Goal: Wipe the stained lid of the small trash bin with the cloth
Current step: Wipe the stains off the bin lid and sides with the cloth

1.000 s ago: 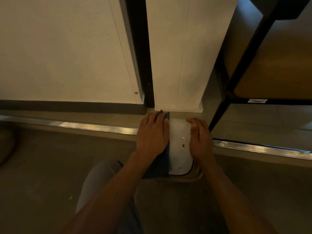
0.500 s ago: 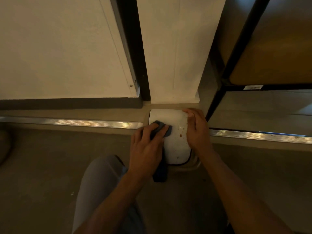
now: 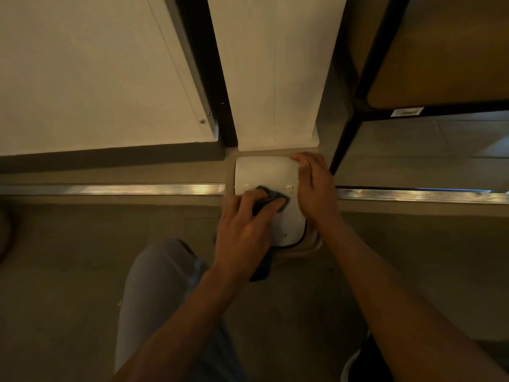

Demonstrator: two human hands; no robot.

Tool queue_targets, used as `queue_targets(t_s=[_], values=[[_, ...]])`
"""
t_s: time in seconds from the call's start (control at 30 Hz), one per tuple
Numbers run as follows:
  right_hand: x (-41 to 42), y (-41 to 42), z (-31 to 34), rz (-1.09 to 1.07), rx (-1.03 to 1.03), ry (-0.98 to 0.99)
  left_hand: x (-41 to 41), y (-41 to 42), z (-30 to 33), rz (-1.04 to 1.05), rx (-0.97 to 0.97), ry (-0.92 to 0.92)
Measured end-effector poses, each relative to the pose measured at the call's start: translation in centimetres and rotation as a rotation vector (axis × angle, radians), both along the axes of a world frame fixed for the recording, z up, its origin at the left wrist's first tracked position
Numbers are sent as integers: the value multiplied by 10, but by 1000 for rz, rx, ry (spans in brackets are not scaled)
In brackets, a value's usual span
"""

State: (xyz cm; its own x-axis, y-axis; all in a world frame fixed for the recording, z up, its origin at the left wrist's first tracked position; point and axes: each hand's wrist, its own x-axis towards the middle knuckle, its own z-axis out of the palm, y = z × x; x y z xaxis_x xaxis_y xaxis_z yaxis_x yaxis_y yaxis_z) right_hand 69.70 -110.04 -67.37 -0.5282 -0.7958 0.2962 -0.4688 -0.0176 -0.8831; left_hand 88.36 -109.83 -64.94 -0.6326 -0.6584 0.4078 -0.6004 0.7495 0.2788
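Note:
A small trash bin with a white lid stands on the floor against a white pillar. Small brown specks mark the lid near its right side and near its front edge. My left hand presses a bunched dark blue cloth onto the middle of the lid; a tail of the cloth hangs down below my wrist. My right hand lies along the lid's right edge, fingers curled over the far right corner, holding the bin.
A white pillar rises right behind the bin, with a white panel and dark gap to its left. A black-framed shelf stands to the right. A metal floor strip runs across. My knee in grey trousers is below left.
My left hand slid back toward me and bunched the cloth, uncovering the lid's far half, then moved right to the middle. My right hand kept to the lid's right edge.

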Motion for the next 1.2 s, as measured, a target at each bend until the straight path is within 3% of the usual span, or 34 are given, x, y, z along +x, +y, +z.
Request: queue_targets(t_s=[0.13, 0.33, 0.5, 0.67, 0.87, 1.03, 1.2], values=[[0, 0, 0, -8, 6, -4, 18, 15, -10, -82, 13, -41], [0, 2, 1, -4, 14, -18, 4, -4, -1, 38, -7, 39], [2, 2, 3, -1, 21, -17, 21, 9, -14, -81, -36, -40], [-1, 1, 1, -9, -3, 1, 0, -7, 0, 29, -41, 17], [1, 1, 1, -6, 17, -12, 19, 21, -23, -137, -23, -77], [-1, 1, -1, -5, 8, -1, 8, 0, -12, 11, -39, -28], [0, 1, 0, -7, 15, -3, 19, 25, -23, -161, -41, -151]])
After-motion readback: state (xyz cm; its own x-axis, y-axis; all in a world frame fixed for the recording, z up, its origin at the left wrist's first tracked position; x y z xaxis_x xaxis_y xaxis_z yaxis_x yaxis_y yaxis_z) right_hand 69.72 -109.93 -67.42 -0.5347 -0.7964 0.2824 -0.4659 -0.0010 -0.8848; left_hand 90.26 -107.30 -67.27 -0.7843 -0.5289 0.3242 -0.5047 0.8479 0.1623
